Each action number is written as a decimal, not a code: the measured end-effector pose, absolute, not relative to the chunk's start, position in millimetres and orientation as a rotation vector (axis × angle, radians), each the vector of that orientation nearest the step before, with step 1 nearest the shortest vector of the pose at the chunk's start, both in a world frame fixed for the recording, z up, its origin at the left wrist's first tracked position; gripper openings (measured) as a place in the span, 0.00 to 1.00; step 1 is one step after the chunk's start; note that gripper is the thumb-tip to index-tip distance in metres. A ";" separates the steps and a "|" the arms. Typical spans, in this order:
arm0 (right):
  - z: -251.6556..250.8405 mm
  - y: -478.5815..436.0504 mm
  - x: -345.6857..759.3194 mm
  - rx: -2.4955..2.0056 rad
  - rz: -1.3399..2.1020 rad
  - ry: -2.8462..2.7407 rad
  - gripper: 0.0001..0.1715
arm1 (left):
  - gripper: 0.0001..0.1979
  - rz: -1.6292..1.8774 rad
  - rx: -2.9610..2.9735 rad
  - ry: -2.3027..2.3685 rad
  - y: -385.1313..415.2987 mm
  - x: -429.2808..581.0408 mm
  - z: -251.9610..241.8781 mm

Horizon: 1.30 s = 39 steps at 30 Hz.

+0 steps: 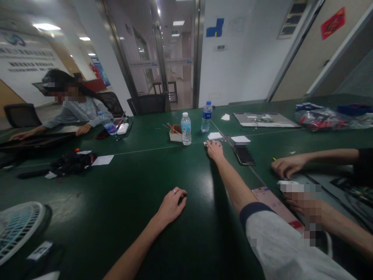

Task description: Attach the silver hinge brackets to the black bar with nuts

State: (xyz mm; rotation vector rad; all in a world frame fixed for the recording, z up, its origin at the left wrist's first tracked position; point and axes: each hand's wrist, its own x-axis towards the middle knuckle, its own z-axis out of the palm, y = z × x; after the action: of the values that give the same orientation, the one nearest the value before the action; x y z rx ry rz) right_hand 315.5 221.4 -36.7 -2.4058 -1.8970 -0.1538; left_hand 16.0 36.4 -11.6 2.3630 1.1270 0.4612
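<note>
My left hand point(171, 204), with a ring on one finger, rests on the green table point(116, 194). Its fingers are loosely bent and apart, and nothing is in them. My right hand point(215, 150) reaches forward, fingers spread and pointing down at a small dark-and-light patterned strip point(225, 138). The fingertips seem to touch its near left part, which they partly hide. White paper pieces point(215, 135) lie just beyond the hand and to its right. A dark phone point(244, 154) lies close by on the right.
Two water bottles point(186, 130) stand ahead beside a small open box point(175, 134). At right, a co-worker's hands point(287, 165) work near a pink phone-like slab point(276, 206). A white fan point(20, 225) is at front left. Another person point(78, 105) sits at far left.
</note>
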 end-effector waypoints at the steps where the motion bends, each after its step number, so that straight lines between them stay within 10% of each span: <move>1: -37.0 221.1 315.8 -2.400 -0.146 -1.900 0.28 | 0.10 0.462 2.363 1.131 35.7 16.4 -10.9; 39: -39.2 236.9 350.3 -2.461 0.087 -1.591 0.44 | 0.10 0.483 2.367 1.130 37.3 17.2 -12.3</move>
State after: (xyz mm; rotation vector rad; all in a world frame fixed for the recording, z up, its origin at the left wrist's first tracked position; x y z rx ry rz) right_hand 350.3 236.9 -39.2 -2.4609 -1.5914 0.0874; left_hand 17.2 37.3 -12.3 2.3671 1.1300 0.4832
